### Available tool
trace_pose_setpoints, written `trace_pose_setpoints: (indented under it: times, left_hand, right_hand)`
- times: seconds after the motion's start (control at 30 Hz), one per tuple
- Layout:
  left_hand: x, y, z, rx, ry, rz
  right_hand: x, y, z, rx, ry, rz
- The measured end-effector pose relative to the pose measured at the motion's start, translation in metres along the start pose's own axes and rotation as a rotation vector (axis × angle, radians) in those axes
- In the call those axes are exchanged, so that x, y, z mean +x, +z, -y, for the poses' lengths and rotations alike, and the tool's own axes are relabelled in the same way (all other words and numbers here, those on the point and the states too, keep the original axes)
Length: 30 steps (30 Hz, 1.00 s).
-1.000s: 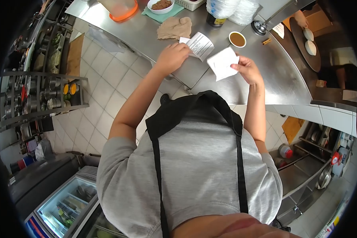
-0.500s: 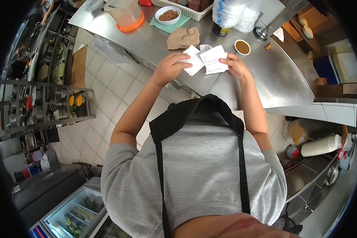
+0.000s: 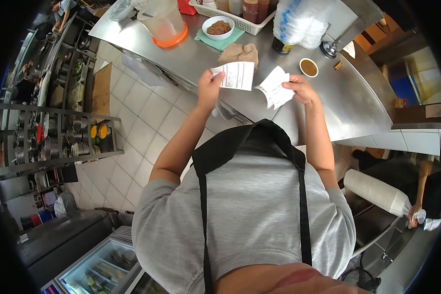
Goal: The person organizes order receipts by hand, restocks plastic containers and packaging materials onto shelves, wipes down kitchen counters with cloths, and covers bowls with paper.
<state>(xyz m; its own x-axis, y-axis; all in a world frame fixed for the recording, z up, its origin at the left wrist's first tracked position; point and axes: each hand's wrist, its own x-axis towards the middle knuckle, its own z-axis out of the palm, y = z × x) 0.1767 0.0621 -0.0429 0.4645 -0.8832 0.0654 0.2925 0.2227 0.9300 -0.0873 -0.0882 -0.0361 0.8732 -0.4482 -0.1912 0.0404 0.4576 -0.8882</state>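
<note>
Between thumb and fingers, my left hand [image 3: 210,88] pinches a white printed paper slip [image 3: 239,76], its text side up. My right hand [image 3: 301,88] grips more printed slips [image 3: 275,88], which look curled and overlapping; how many I cannot tell. Both hands are raised over the front edge of the steel counter [image 3: 348,105], with a gap between the papers. Just behind the left slip lies a crumpled beige cloth [image 3: 240,55]. A small white bowl of brown sauce [image 3: 308,67] stands beyond my right hand.
Farther back are a bowl of brown food [image 3: 217,28] on a green cloth, a clear container with an orange base [image 3: 170,36], a bottle basket [image 3: 252,24] and bagged plastic cups [image 3: 301,22]. A co-worker's arm [image 3: 421,188] is beside stacked white containers [image 3: 377,188] at the right.
My hands have drawn apart, separating the papers. The left slip has turned to show its print. At the right, a co-worker has come into view, and the stacked containers have shifted left.
</note>
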Motion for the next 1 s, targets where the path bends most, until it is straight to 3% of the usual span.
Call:
trace_pose_setpoints:
  times: [0.13,0.2,0.23,0.3,0.33,0.4,0.43,0.47,0.53,0.57,0.67,0.73,0.87,0.93,1.0]
  left_hand:
    - [0.009,-0.012,-0.016,-0.079,-0.135,-0.111]
    - [0.017,-0.011,-0.022,0.214,-0.310,0.050]
    - [0.021,-0.006,-0.032,0.214,-0.312,0.048]
    - [0.030,0.008,-0.044,0.377,-0.350,0.376]
    - [0.035,0.010,-0.040,0.372,-0.353,0.381]
    - [0.046,0.015,-0.035,0.248,-0.464,0.566]
    - [0.041,0.026,-0.036,0.017,-0.537,0.433]
    - [0.038,0.032,-0.040,0.016,-0.532,0.436]
    - [0.037,0.041,-0.047,-0.347,-0.580,0.413]
    - [0.041,0.034,-0.032,-0.284,-0.593,0.439]
    - [0.033,0.041,-0.022,-0.100,-0.406,0.388]
    - [0.035,0.040,-0.024,-0.068,-0.384,0.368]
    - [0.038,0.044,-0.032,0.294,-0.295,0.462]
    - [0.040,0.046,-0.033,0.286,-0.226,0.526]
    - [0.048,0.045,-0.040,0.360,-0.171,0.574]
  right_hand:
    - [-0.022,0.008,0.029,0.077,-0.326,-0.187]
    - [-0.022,0.018,0.043,0.048,-0.349,-0.175]
    - [-0.018,0.030,0.049,-0.057,-0.336,-0.141]
    - [-0.007,0.051,0.055,-0.209,-0.254,-0.157]
    - [0.000,0.058,0.054,-0.254,-0.205,-0.210]
    - [0.013,0.064,0.047,-0.352,-0.187,-0.267]
    - [0.016,0.062,0.041,-0.357,-0.191,-0.270]
    - [0.019,0.058,0.035,-0.380,-0.186,-0.314]
    - [0.021,0.062,0.036,-0.405,-0.182,-0.356]
    - [0.020,0.066,0.036,-0.402,-0.198,-0.392]
    - [0.020,0.059,0.036,-0.423,-0.224,-0.414]
    - [0.015,0.061,0.042,-0.681,-0.168,-0.324]
    - [0.012,0.068,0.044,-0.849,-0.206,-0.284]
    - [0.009,0.077,0.050,-0.865,-0.267,-0.262]
    - [0.009,0.082,0.055,-0.899,-0.532,-0.344]
